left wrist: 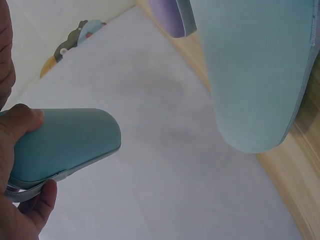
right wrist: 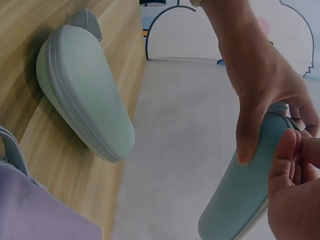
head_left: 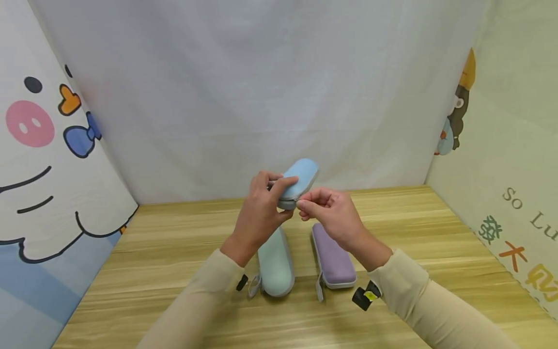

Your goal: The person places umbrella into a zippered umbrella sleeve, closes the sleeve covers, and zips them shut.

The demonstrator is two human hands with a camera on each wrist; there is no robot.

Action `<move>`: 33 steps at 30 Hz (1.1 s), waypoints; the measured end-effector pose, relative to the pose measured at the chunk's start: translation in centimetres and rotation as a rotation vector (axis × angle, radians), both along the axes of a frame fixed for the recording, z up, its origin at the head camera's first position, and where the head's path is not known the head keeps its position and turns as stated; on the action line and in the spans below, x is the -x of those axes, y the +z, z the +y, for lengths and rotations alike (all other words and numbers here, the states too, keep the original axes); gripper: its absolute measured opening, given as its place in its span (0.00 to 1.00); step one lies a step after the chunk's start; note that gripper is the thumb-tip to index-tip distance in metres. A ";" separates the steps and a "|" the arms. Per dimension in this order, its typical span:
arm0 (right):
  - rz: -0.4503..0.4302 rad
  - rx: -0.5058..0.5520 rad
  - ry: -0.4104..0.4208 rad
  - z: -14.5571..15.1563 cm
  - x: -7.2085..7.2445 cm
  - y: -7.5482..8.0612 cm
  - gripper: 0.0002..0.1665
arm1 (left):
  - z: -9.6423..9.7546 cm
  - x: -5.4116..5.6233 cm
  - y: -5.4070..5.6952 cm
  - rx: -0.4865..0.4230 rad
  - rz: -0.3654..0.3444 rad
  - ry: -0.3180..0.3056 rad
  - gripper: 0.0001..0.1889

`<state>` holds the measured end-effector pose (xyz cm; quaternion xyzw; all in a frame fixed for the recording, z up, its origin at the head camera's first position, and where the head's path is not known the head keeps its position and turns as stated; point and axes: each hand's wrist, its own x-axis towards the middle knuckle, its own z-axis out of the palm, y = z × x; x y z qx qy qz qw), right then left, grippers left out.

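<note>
Above the table, my left hand grips a light blue zippered case, thumb across its top and fingers around its side. The case is tilted, its far end raised. At its near end, my right hand pinches something small on the zipper seam, likely the pull, mostly hidden by the fingertips. In the right wrist view the blue case slants below the left thumb. Below the hands, a mint green case and a purple case lie on the table.
Both lying cases have strap loops at their near ends. The wood-grain table meets a white cloth backdrop at its far edge. Printed cartoon panels stand on the left and right.
</note>
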<state>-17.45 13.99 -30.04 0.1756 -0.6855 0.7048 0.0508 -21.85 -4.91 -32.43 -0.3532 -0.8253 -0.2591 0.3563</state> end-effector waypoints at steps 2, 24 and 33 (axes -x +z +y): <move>0.004 -0.006 0.002 0.0 -0.1 0.0 0.04 | 0.0 0.0 0.0 0.004 0.001 0.003 0.38; 0.665 -0.804 -0.266 3.9 5.4 -3.3 0.50 | 0.7 -2.1 1.1 0.145 0.168 -0.134 0.37; 0.678 -0.615 -0.053 3.7 5.0 -3.7 0.43 | -0.8 -0.6 1.2 0.140 0.063 -0.308 0.51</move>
